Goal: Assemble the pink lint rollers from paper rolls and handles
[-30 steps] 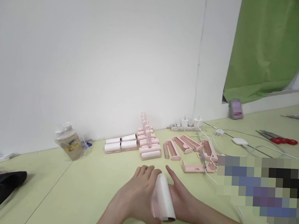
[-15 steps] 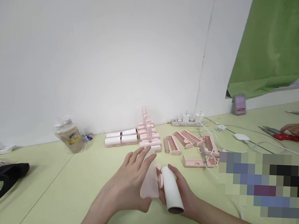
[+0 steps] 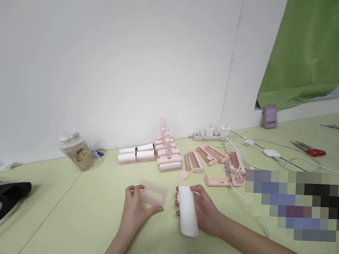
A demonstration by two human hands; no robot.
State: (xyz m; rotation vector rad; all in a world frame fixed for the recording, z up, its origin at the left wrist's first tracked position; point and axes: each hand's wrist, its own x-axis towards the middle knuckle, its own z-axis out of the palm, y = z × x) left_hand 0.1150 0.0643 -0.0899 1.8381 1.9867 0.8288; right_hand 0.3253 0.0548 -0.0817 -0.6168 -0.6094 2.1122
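My left hand [image 3: 136, 208] grips a translucent pale pink plastic piece [image 3: 153, 195] by its left side, with the fingers at its upper edge and the thumb along its lower edge. In my right hand [image 3: 203, 211] is a white paper roll [image 3: 187, 212], tilted with its lower end towards me; the fingers wrap round its far side, partly hidden behind it. A small round pink cap [image 3: 184, 174] lies on the table just beyond the roll.
Pink cases with white rolls [image 3: 137, 155] and a stack of pink rollers [image 3: 169, 157] stand by the wall. Open pink shells [image 3: 223, 180], white cables and a power strip [image 3: 208, 137] are further right. Red-handled pliers [image 3: 316, 152], a bagged cup [image 3: 80, 153] and a black object [image 3: 12, 195] lie around.
My left hand has moved left and down with the translucent piece, away from the roll. A round pink cap now shows on the table. The other person's hand has left the pliers.
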